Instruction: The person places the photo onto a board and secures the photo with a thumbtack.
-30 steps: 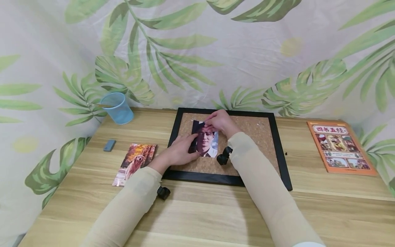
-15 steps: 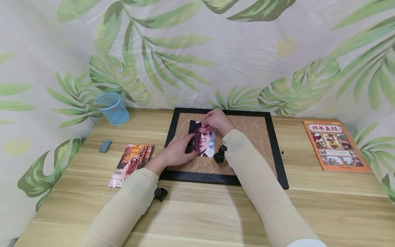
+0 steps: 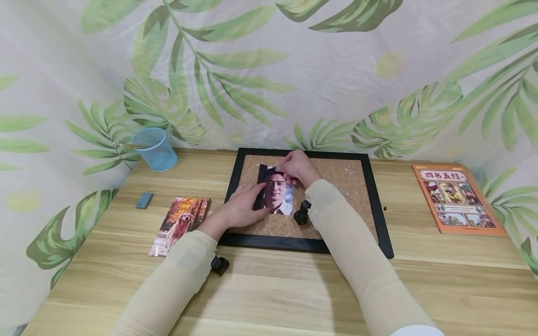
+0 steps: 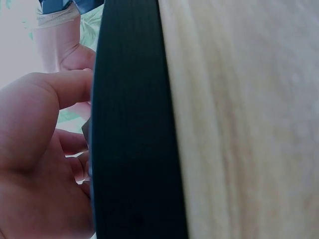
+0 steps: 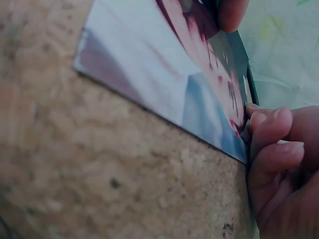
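Observation:
A portrait photo (image 3: 275, 193) (image 5: 164, 69) lies on the cork of a black-framed board (image 3: 336, 186) (image 4: 134, 124). My left hand (image 3: 244, 205) (image 4: 40, 149) rests over the photo's left edge, thumb and fingers spread. At the photo's top edge, my right hand (image 3: 298, 168) (image 5: 284, 169) has its fingers curled and pinches a small pale thing at the fingertips, too small to name surely. The right wrist view shows the photo's near edge along the cork and those fingers at its far corner.
A dog photo (image 3: 178, 226) lies left of the board, partly behind the left sleeve. Further left are a grey-blue block (image 3: 145, 200) and a blue cup (image 3: 156, 151) holding a thin stick. An orange book (image 3: 458, 198) lies on the right. Small pale bits show on the upper cork.
The right hand's fingers have shifted slightly at the photo's top, uncovering more of the forehead. The left hand stays in place on the photo. The head view has shifted slightly.

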Tool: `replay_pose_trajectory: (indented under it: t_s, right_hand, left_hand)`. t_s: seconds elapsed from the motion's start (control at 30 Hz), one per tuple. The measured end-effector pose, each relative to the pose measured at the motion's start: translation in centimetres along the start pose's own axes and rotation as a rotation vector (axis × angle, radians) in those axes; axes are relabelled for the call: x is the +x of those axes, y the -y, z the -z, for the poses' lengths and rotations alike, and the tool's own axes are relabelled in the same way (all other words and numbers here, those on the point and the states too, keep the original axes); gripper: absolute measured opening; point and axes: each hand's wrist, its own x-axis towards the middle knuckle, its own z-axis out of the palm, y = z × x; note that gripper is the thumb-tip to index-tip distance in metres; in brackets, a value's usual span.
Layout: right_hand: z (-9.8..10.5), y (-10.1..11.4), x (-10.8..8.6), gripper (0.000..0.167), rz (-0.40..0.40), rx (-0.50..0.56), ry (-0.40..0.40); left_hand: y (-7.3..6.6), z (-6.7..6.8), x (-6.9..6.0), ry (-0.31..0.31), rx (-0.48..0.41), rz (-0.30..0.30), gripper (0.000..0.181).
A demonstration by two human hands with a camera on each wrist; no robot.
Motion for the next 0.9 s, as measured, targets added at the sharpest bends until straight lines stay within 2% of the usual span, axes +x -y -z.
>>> replay_pose_trajectory:
  t_s: [0.17, 0.23, 0.47, 0.53, 0.67, 0.9]
  right_hand:
    - [0.5, -0.4, -0.2, 0.013, 0.031, 0.025, 0.035]
    - [0.8, -0.5, -0.5, 0.012, 0.048, 0.048, 0.073]
    - [2.3, -1.1, -1.7, 0.030, 0.087, 0.118, 0.168]
    - [2.8, -1.2, -2.3, 0.029, 0.103, 0.109, 0.183]
    - [3.6, -1.7, -3.3, 0.027, 0.148, 0.068, 0.189]
    - [5.9, -2.7, -5.6, 0.031, 0.231, -0.063, 0.178]
  left_hand:
    - [-0.5, 0.2, -0.3, 0.011, 0.018, 0.014, 0.082]
    - [-0.9, 0.4, -0.5, 0.017, 0.054, 0.013, 0.080]
    - [-4.1, 2.4, -2.7, 0.003, 0.267, 0.013, 0.070]
    - [-4.2, 2.5, -2.8, -0.014, 0.289, 0.008, 0.069]
    - [-4.3, 2.9, -3.3, -0.044, 0.260, 0.012, 0.066]
    - [-3.3, 4.2, -4.6, -0.142, 0.136, -0.010, 0.058]
